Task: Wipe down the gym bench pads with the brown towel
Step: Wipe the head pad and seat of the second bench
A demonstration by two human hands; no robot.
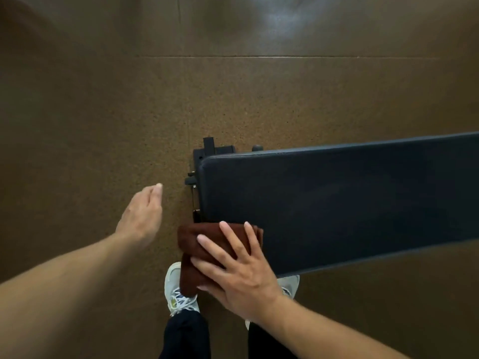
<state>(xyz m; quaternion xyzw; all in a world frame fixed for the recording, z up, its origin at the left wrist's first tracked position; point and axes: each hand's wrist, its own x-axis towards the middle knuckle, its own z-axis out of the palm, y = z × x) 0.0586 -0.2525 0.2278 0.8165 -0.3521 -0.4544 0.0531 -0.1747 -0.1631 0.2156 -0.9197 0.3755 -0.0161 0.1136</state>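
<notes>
A dark padded gym bench pad (pixel 337 200) stretches from the middle of the view off to the right. A folded brown towel (pixel 193 251) lies on the pad's near left corner and hangs over its edge. My right hand (pixel 238 270) presses flat on the towel with its fingers spread. My left hand (pixel 143 213) hovers in the air left of the bench, fingers loosely together, holding nothing.
The bench's black metal frame and brackets (pixel 204 151) stick out past the pad's left end. The brown speckled rubber floor (pixel 103 112) lies all around. My white shoes (pixel 177 294) stand right below the towel, close to the bench.
</notes>
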